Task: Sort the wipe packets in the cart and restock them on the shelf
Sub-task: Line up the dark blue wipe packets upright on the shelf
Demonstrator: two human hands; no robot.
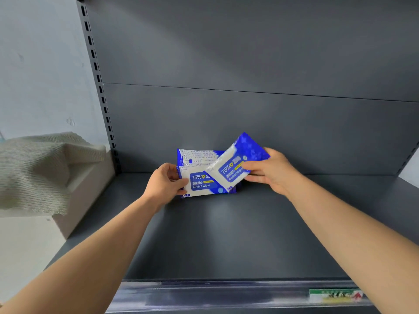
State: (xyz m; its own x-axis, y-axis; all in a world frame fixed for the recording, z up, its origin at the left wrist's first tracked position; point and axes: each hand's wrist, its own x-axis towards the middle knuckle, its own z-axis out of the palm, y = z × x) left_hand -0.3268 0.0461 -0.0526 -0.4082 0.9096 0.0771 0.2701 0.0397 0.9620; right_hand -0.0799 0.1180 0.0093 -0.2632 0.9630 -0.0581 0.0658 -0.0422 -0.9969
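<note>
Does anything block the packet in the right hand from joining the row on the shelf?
Nothing visible does. The right hand holds the tilted alcohol wipes packet right over the front of the row of packets on the shelf; the left hand grips the row's front packet.

Open shelf deck (226, 234) before and right of packet stack (197, 156); back panel (249, 123) behind.

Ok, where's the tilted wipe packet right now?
Head view, centre frame: the tilted wipe packet is pinched by the right hand, overlapping the upper right of the packet stack that the left hand holds at the back of the shelf.
</note>
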